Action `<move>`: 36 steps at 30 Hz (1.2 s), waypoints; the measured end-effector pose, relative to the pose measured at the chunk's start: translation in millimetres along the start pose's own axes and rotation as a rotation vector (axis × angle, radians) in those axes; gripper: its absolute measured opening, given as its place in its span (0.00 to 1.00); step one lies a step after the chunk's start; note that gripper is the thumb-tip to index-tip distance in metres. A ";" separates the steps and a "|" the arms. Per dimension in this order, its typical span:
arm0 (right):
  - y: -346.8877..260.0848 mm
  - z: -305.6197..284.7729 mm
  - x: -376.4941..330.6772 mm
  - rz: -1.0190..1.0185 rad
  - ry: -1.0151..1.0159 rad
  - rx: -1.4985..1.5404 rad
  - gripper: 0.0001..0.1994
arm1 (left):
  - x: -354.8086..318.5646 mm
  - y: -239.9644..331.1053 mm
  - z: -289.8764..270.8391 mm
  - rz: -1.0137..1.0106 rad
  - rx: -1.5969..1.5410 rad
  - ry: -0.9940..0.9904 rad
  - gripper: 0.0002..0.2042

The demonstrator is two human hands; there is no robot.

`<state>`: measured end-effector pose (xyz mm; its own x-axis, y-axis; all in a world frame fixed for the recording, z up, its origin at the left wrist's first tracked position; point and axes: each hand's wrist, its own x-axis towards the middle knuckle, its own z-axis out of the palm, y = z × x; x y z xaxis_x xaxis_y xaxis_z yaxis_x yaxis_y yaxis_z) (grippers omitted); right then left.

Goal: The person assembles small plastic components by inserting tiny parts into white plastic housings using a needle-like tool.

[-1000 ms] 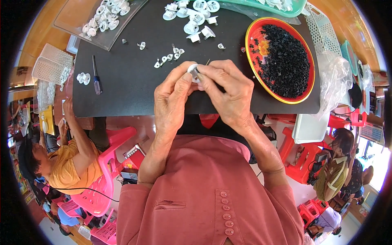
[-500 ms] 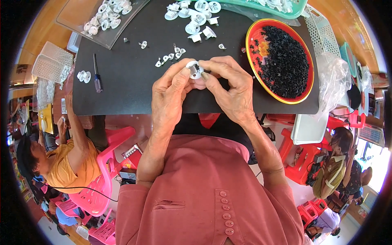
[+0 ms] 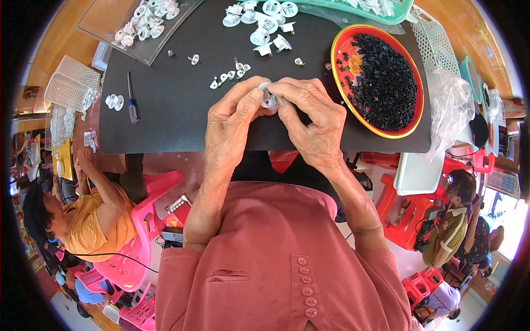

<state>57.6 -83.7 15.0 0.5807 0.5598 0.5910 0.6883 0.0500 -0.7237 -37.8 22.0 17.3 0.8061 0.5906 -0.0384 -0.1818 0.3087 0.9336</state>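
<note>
Between both hands, just above the dark table's front part, is a small round white plastic part (image 3: 268,101). My left hand (image 3: 234,118) pinches it from the left between thumb and fingers. My right hand (image 3: 312,113) grips it from the right with thumb and index finger. The part is tilted, and the fingertips hide some of it. Beyond the hands lie several small clear plastic pieces (image 3: 232,74). On the right stands a red round tray (image 3: 333,60) with a yellow rim, heaped with tiny black parts (image 3: 386,83).
White round parts (image 3: 267,25) lie in a group at the back. A clear bin (image 3: 185,16) of white pieces stands back left, a green tray (image 3: 381,19) back right. A screwdriver (image 3: 131,99) lies left. A person (image 3: 91,215) in orange sits at the left.
The white part has turned in my fingers, from its flat face showing to a tilted, more edge-on view. My right hand has shifted slightly to the right.
</note>
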 end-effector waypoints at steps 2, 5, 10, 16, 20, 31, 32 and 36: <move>0.2 0.0 0.0 0.033 -0.013 0.052 0.14 | 0.2 -0.3 -3.5 0.029 0.046 -0.005 0.14; -1.1 0.7 1.3 0.048 -0.020 0.093 0.14 | 1.2 -4.6 -3.1 0.032 -0.030 -0.024 0.14; -3.0 -0.6 1.5 0.078 -0.042 0.109 0.14 | 1.5 -11.5 -1.9 0.022 -0.187 -0.046 0.16; 0.8 4.2 -2.3 -0.048 -0.015 -0.006 0.14 | 0.2 -15.0 -2.5 0.079 -0.133 -0.020 0.16; -2.4 8.9 -5.2 -0.208 -0.009 -0.205 0.16 | 0.6 -16.2 -4.3 0.072 -0.108 0.029 0.16; -3.4 2.9 -1.2 0.053 -0.022 0.079 0.12 | 1.7 -15.4 2.5 0.142 -0.043 -0.034 0.15; -3.7 3.1 -1.2 0.049 -0.019 0.075 0.12 | 1.9 -15.5 2.7 0.146 -0.046 -0.039 0.15; -9.7 -0.3 1.3 0.076 -0.069 0.121 0.13 | 2.4 -18.0 1.3 0.100 -0.079 0.006 0.15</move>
<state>51.8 -83.7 22.9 0.5950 0.6213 0.5098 0.5835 0.1023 -0.8057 -31.9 16.9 0.9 0.7782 0.6260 0.0508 -0.3046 0.3055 0.9021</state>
